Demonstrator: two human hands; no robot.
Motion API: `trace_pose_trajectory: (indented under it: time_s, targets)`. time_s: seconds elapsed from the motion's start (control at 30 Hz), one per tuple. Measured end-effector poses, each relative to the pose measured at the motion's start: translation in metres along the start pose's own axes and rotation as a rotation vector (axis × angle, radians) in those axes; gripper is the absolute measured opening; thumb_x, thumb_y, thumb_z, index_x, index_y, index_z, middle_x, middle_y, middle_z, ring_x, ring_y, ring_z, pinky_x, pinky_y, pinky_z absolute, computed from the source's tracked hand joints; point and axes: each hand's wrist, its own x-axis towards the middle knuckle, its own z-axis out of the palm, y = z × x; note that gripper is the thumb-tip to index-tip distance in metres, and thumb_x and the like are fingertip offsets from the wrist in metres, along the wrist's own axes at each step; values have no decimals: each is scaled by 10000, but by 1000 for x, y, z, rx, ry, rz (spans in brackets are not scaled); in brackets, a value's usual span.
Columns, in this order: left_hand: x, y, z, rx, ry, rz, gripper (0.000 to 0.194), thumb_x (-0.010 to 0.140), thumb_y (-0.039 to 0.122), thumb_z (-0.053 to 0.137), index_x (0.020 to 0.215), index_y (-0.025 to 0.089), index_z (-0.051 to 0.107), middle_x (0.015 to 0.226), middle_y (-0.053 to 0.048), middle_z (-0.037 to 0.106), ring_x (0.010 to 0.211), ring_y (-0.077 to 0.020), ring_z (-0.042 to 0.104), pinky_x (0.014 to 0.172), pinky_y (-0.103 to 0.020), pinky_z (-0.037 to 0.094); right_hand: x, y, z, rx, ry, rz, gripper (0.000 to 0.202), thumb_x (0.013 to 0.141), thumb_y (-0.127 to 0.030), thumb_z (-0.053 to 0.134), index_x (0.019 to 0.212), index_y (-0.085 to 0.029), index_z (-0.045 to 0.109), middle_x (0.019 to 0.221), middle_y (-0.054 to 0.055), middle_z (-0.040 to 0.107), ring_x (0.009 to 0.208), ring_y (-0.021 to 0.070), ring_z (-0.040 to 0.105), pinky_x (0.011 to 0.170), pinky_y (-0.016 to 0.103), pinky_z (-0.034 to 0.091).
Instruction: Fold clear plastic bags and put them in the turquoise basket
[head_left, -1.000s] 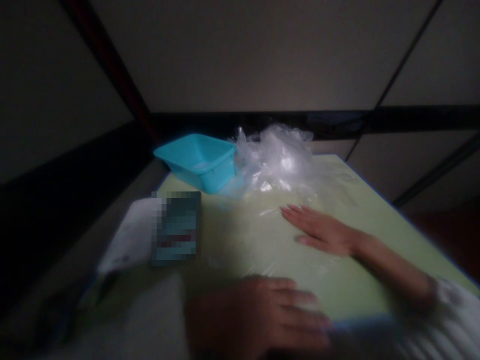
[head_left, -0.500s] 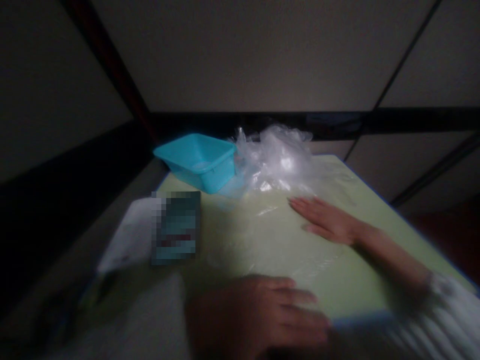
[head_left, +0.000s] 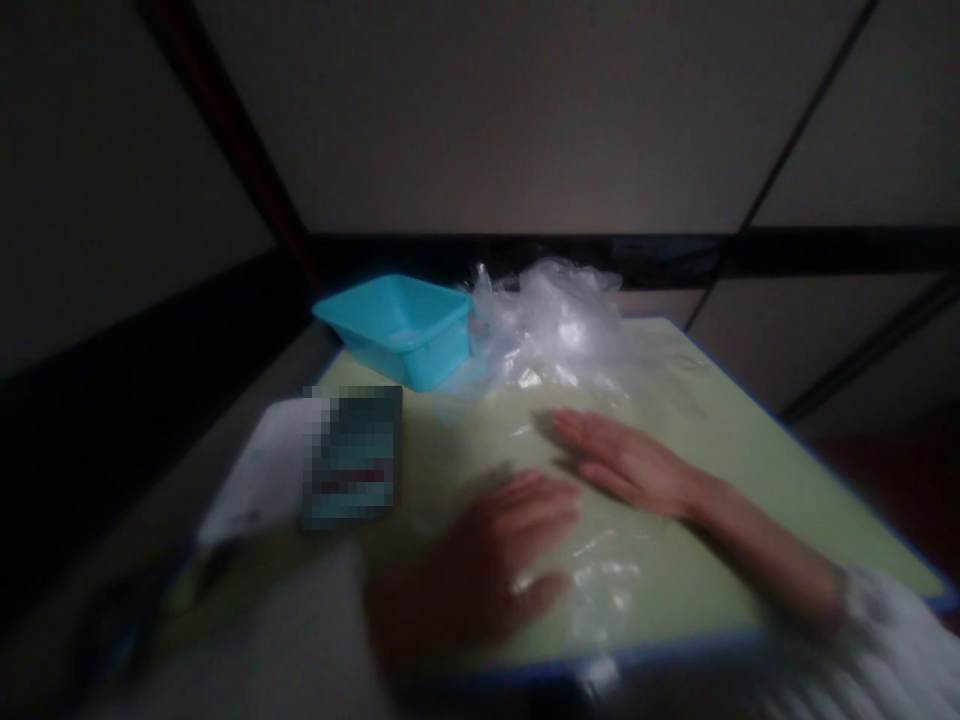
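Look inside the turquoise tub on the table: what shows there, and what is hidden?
In the turquoise tub, a pale patch shows, too blurred to identify. The tub's near walls cover part of the bottom.

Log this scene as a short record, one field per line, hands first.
left hand: open, palm down at the near part of the clear plastic, blurred
right hand: open, palm down over the plastic, farther from the near edge
grip: no object visible in either hand's fingers
plastic: bunched at the far side, flatter toward the near edge
container: turquoise basin, upright, beside the bunched plastic
left side: pixelated dark green item, next to a white item
surface: yellow-green table, blue edge
unclear: whether palms press down
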Motion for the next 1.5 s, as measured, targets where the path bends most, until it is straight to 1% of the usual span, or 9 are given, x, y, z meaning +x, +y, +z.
trace_pose_trajectory:
  time_s: [0.07, 0.13, 0.27, 0.43, 0.67, 0.83, 1.13, 1.33, 1.5]
  targets:
    - [-2, -18, 5, 79, 100, -276, 427, 953, 357, 394, 1315, 143, 471, 1413, -117, 473, 1339, -217, 396, 1128, -434, 315, 3, -2, 5, 1, -6, 13, 549, 989, -399, 341, 1482, -178, 248, 1511, 91, 312, 1388, 223, 292, 1141, 455, 266]
    - [-4, -38, 9, 130, 122, -421, 437, 969, 339, 355, 1334, 116, 444, 1433, -133, 444, 1342, -206, 394, 1124, -407, 329, 4, -1, 8, -8, -18, 34, 561, 988, -418, 332, 1479, -156, 257, 1511, 112, 305, 1392, 235, 283, 1140, 468, 259]
    - [-5, -67, 14, 240, 69, -428, 487, 973, 353, 311, 1361, 68, 383, 1490, -179, 335, 1400, -241, 279, 1145, -440, 277, 2, 3, 13, -20, -57, 30, 615, 985, -465, 309, 1494, -141, 195, 1530, 128, 240, 1410, 238, 229, 1150, 472, 225]
    - [-9, -77, 21, 324, 19, -429, 572, 954, 415, 332, 1383, 37, 331, 1483, -217, 325, 1401, -289, 262, 1140, -449, 275, -2, 8, 21, -62, -93, 93, 699, 966, -539, 283, 1496, -97, 174, 1531, 168, 185, 1413, 273, 203, 1151, 494, 202]
    - [-11, -78, 23, 375, -18, -430, 611, 956, 441, 326, 1404, 28, 293, 1502, -219, 280, 1414, -295, 215, 1142, -453, 259, -7, 13, 28, -117, -55, 129, 738, 950, -575, 296, 1510, -135, 103, 1539, 148, 160, 1418, 270, 176, 1154, 466, 208]
    - [-7, -77, 18, 361, -60, -433, 612, 952, 426, 332, 1404, 14, 289, 1501, -228, 276, 1412, -302, 220, 1143, -457, 249, -7, 14, 28, -132, -57, 144, 752, 943, -593, 289, 1507, -123, 127, 1538, 150, 178, 1419, 262, 178, 1160, 442, 203]
    - [-3, -81, 12, 381, 3, -464, 583, 947, 392, 349, 1404, 34, 287, 1486, -235, 308, 1396, -310, 269, 1122, -485, 277, -7, 13, 30, -166, -35, 172, 760, 935, -608, 289, 1503, -120, 163, 1536, 142, 207, 1417, 269, 189, 1162, 423, 209]
    - [-1, -48, 10, 355, 96, -361, 532, 963, 333, 352, 1425, 81, 272, 1521, -172, 271, 1425, -240, 206, 1158, -424, 236, -6, 10, 30, -192, -21, 197, 764, 936, -615, 260, 1502, -110, 163, 1524, 159, 229, 1414, 272, 196, 1153, 445, 219]
    - [-3, -23, 17, 241, -42, -224, 673, 908, 391, 486, 1447, 86, 222, 1536, -174, 225, 1433, -254, 168, 1156, -427, 237, -5, 7, 29, -208, -23, 208, 776, 936, -620, 245, 1494, -83, 183, 1519, 181, 236, 1416, 270, 188, 1150, 449, 216]
